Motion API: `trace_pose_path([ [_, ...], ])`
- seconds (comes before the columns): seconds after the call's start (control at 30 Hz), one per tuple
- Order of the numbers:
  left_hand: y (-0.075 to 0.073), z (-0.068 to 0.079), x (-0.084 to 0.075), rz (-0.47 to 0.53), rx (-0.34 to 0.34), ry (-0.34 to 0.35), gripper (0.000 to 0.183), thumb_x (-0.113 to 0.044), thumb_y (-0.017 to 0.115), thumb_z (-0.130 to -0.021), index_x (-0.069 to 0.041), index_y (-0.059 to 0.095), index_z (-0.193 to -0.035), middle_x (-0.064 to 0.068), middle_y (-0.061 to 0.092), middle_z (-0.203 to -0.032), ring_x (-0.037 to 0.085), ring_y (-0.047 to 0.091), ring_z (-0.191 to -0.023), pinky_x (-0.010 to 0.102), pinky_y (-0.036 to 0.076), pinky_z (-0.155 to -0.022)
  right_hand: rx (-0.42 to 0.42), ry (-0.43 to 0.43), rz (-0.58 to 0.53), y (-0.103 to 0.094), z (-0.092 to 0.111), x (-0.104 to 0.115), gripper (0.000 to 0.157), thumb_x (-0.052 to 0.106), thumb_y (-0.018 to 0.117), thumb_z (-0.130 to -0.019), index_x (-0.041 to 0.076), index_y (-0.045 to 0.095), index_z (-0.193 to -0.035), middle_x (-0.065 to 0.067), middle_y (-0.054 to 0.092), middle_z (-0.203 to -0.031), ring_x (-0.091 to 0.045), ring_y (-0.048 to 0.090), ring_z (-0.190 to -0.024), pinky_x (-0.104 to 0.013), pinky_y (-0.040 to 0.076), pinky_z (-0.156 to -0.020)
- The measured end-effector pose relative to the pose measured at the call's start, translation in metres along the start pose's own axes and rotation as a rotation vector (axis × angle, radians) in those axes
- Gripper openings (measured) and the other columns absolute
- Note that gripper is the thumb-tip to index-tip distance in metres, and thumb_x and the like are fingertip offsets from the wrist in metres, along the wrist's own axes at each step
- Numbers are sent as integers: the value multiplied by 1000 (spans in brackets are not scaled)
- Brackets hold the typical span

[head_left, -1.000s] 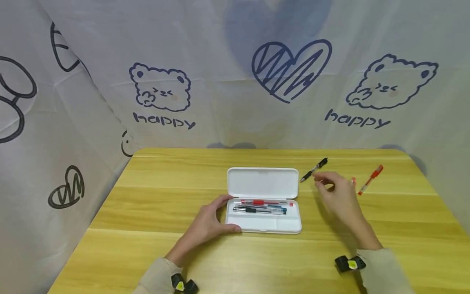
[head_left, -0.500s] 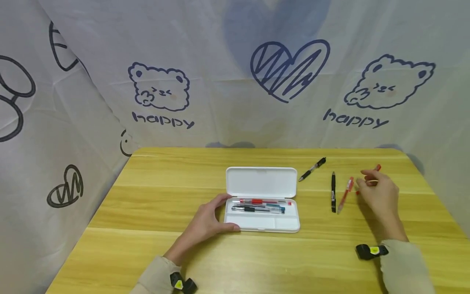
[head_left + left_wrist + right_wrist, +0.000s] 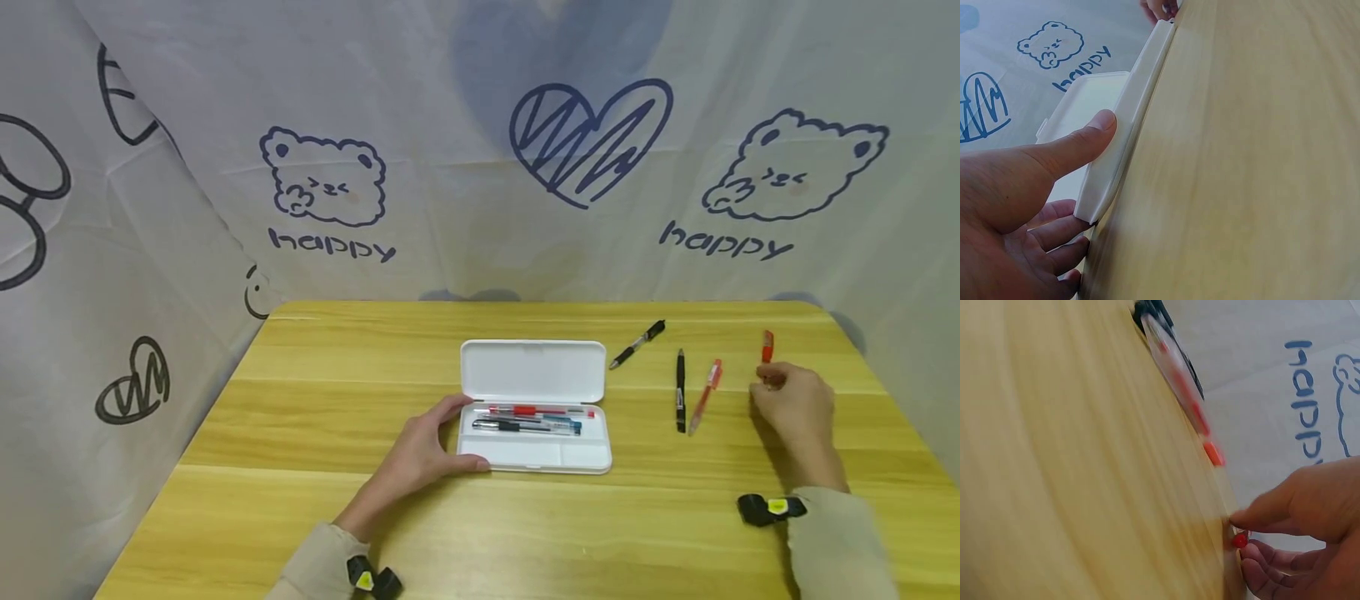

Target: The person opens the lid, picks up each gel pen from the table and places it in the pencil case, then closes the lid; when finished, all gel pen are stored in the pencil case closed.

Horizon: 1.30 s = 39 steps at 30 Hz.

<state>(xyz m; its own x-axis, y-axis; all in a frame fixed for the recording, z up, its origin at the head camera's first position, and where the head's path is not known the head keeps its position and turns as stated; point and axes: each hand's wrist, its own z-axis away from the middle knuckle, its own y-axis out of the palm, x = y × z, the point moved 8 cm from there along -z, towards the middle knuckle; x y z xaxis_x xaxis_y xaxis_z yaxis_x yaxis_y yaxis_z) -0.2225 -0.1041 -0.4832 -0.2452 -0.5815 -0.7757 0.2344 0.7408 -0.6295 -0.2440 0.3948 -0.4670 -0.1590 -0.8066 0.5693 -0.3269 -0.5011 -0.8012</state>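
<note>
In head view, R hand (image 3: pixel 797 408), nearer than L hand (image 3: pixel 422 454), has thumb + fingers curled round red pen (image 3: pixel 767 347), which runs approx. 12 o'clk from the fingertips, w/ white case (image 3: pixel 513 455) at 9 o'clk, held thumb-to-fingers by L hand.

The wooden table (image 3: pixel 585 533) across the lower frame bears a white case (image 3: pixel 517 456), centre, and pens (image 3: pixel 681 393), right.

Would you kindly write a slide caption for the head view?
Left hand holds the open case; right hand grips a red pen.
</note>
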Motion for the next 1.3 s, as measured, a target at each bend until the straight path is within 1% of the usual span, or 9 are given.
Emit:
trace_pose_path([
  [0.17, -1, 0, -2, -6, -5, 10, 91, -38, 98, -65, -16, 56, -143, 6, 64, -139, 27, 56, -130, 50, 42, -111, -20, 60, 15, -10, 1, -13, 30, 6, 62, -89, -12, 68, -113, -28, 71, -96, -49, 61, -93, -50, 42, -70],
  [0.4, 0, 1, 1, -8, -3, 3, 90, -40, 97, -66, -17, 56, -142, 6, 63, -141, 28, 54, -133, 51, 41, -112, -38, 64, 3, -12, 1, -16, 27, 13, 69, -92, -9, 73, -108, -21, 75, -87, -47, 63, -95, -46, 42, -72],
  [0.47, 0, 2, 1, -4, -3, 3, 89, -40, 97, -67, -17, 56, -143, 6, 62, -142, 29, 53, -134, 52, 40, -113, -45, 70, -9, -12, 1, -14, 29, 17, 71, -93, -6, 75, -110, -20, 76, -91, -33, 65, -82, -39, 43, -69],
  [0.53, 1, 2, 2, -1, -4, 3, 89, -40, 97, -67, -17, 56, -143, 6, 62, -142, 29, 53, -134, 52, 40, -112, -52, 74, -30, -13, 0, -11, 31, 21, 71, -94, -4, 76, -112, -20, 76, -95, -12, 62, -72, -32, 43, -66],
  [0.63, 1, 1, 2, 8, -3, 2, 89, -40, 97, -67, -17, 56, -143, 7, 62, -142, 29, 53, -134, 52, 40, -112, -66, 57, -86, -15, 0, -1, 31, 20, 70, -95, -3, 75, -115, -21, 76, -100, 16, 45, -67, -17, 42, -60],
  [0.7, 0, 1, 1, 8, -2, 0, 90, -40, 97, -67, -17, 55, -143, 7, 62, -142, 29, 53, -134, 52, 40, -112, -70, 32, -132, -16, 2, 8, 30, 18, 69, -96, -4, 75, -116, -24, 74, -104, 20, 44, -67, -10, 42, -59],
  [0.83, 0, 0, 1, 5, -1, -2, 90, -40, 97, -67, -17, 55, -144, 6, 61, -142, 29, 53, -134, 52, 40, -113, -65, -40, -219, -15, 5, 30, 28, 12, 68, -98, -6, 73, -119, -29, 72, -110, 21, 47, -73, -5, 44, -60],
  [1.0, 0, 0, 1, 2, 0, -1, 91, -40, 97, -67, -17, 55, -144, 6, 61, -143, 28, 53, -134, 51, 40, -113, -45, -146, -313, -11, 8, 61, 25, 7, 68, -98, -7, 72, -119, -30, 71, -111, 19, 53, -79, -4, 47, -65],
  [1.3, 0, 1, 0, -2, 5, -10, 90, -41, 97, -67, -17, 55, -144, 6, 61, -143, 29, 53, -135, 51, 39, -113, 21, -317, -386, 10, 25, 116, 21, 7, 67, -99, -2, 74, -117, -21, 73, -112, 10, 58, -89, -5, 49, -74],
])
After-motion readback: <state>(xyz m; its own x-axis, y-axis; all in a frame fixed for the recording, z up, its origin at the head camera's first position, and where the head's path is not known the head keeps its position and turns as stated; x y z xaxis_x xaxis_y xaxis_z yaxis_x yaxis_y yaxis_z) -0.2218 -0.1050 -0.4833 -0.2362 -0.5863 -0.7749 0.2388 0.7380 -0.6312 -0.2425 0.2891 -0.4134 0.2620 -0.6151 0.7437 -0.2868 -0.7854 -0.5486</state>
